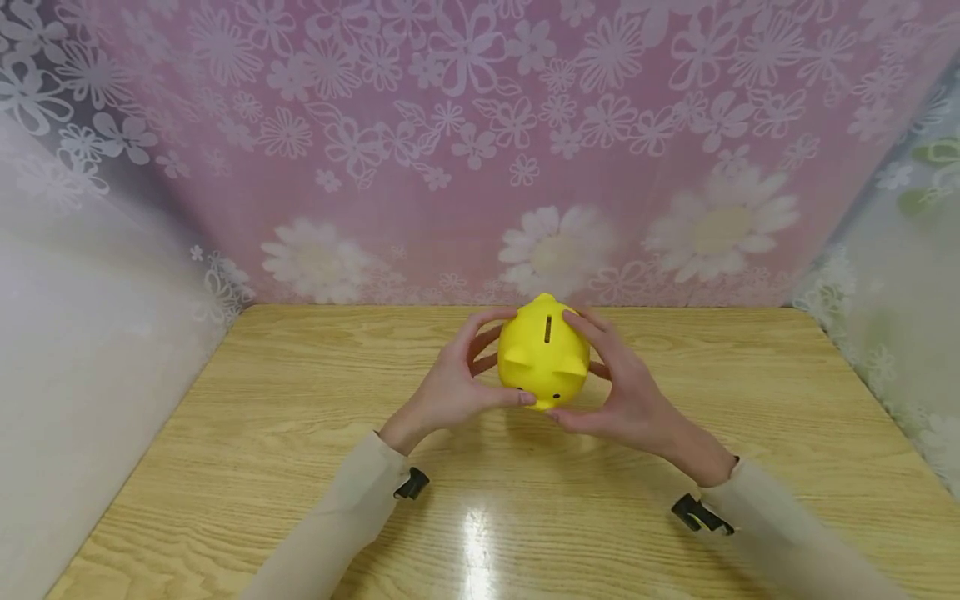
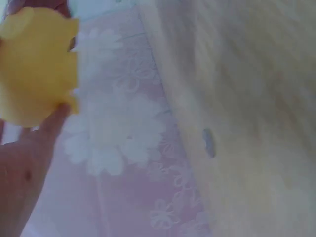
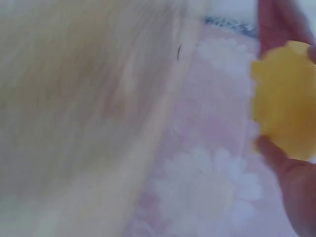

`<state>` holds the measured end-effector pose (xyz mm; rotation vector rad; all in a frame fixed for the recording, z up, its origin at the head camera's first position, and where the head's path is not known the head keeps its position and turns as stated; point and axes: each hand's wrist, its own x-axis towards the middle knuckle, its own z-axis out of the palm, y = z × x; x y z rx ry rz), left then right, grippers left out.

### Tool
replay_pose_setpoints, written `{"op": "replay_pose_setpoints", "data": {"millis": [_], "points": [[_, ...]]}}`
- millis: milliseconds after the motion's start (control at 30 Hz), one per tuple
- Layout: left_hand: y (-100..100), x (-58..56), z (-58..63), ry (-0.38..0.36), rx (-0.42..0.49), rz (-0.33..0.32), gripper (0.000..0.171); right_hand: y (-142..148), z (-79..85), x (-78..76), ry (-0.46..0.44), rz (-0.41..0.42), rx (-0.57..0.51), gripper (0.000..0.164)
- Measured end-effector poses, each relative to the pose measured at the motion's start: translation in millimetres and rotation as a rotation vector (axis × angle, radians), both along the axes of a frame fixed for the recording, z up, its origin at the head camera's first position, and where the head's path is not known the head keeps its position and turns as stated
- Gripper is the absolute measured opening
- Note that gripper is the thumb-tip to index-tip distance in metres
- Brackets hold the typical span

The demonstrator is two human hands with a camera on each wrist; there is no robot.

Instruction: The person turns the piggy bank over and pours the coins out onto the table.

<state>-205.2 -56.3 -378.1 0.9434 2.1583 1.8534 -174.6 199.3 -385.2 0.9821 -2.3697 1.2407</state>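
A yellow piggy bank point(image 1: 536, 346) with a dark coin slot on its back is held between both hands, its ears and eyes toward the near side. My left hand point(image 1: 457, 375) grips its left side, thumb at the snout and fingers spread around the body. From the right, my right hand point(image 1: 626, 387) grips it the same way, thumb near the snout and fingertips close to the slot. Both wrist views show the piggy bank point(image 2: 39, 69) blurred, with a thumb at its lower edge. Its underside is hidden in the head view.
A wood-grain table point(image 1: 315, 367) lies below the hands. Behind it hangs a pink flowered curtain point(image 1: 420, 192), close past the piggy bank. Pale flowered sheets close off the left point(image 1: 97, 317) and right sides. Black clips point(image 1: 701, 514) sit by the sleeve cuffs.
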Motion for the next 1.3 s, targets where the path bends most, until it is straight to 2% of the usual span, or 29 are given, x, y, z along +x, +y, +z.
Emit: {"op": "replay_pose_setpoints", "data": {"millis": [100, 133, 200, 300, 433, 533, 600, 700, 800, 867, 967, 1067, 1133, 1300], "points": [[1.4, 2.2, 8.5, 0.205, 0.079, -0.024, 0.093, -0.6, 3.7, -3.1, 0.319, 0.015, -0.012, 0.091], [1.8, 2.8, 11.2, 0.257, 0.097, -0.031, 0.094, -1.0, 5.7, -4.2, 0.388, 0.016, -0.018, 0.089], [2.3, 3.7, 15.3, 0.323, 0.121, -0.038, 0.093, -2.1, 9.0, -5.8, 0.467, 0.024, -0.032, 0.086], [2.0, 5.0, 16.7, 0.333, 0.111, -0.013, 0.093, -2.6, 10.8, -6.0, 0.469, 0.036, -0.039, 0.086], [1.4, 6.3, 13.3, 0.292, 0.03, 0.061, 0.093, -1.6, 6.5, -3.5, 0.371, 0.022, -0.019, 0.093], [0.6, 6.7, 10.9, 0.214, -0.061, 0.112, 0.087, -1.2, 3.8, -0.5, 0.245, -0.02, 0.009, 0.097], [0.4, 6.0, 9.7, 0.126, -0.122, 0.133, 0.078, -2.2, 4.1, 2.6, 0.099, -0.055, 0.016, 0.096], [0.4, 4.7, 7.4, -0.002, -0.236, 0.157, 0.065, -5.7, 7.8, 6.6, -0.194, -0.111, 0.026, 0.089], [1.6, 2.9, 4.7, -0.097, -0.327, 0.158, 0.065, -9.1, 13.3, 7.8, -0.523, -0.138, 0.011, 0.078], [2.9, 2.2, 2.9, -0.152, -0.376, 0.148, 0.071, -9.6, 17.0, 6.6, -0.701, -0.125, -0.002, 0.074], [4.0, 2.1, 0.0, -0.258, -0.39, 0.094, 0.074, -7.7, 20.4, 3.9, -0.913, -0.071, -0.037, 0.071], [4.3, 1.9, -4.0, -0.371, -0.369, 0.03, 0.071, -4.6, 20.5, 2.5, -1.044, -0.024, -0.049, 0.071], [4.0, 1.6, -6.6, -0.44, -0.34, -0.005, 0.068, -2.9, 18.6, 2.3, -1.092, -0.012, -0.052, 0.072], [2.7, 0.7, -8.5, -0.529, -0.298, -0.049, 0.067, 1.7, 11.4, 0.2, -1.169, 0.002, -0.067, 0.076]]}}
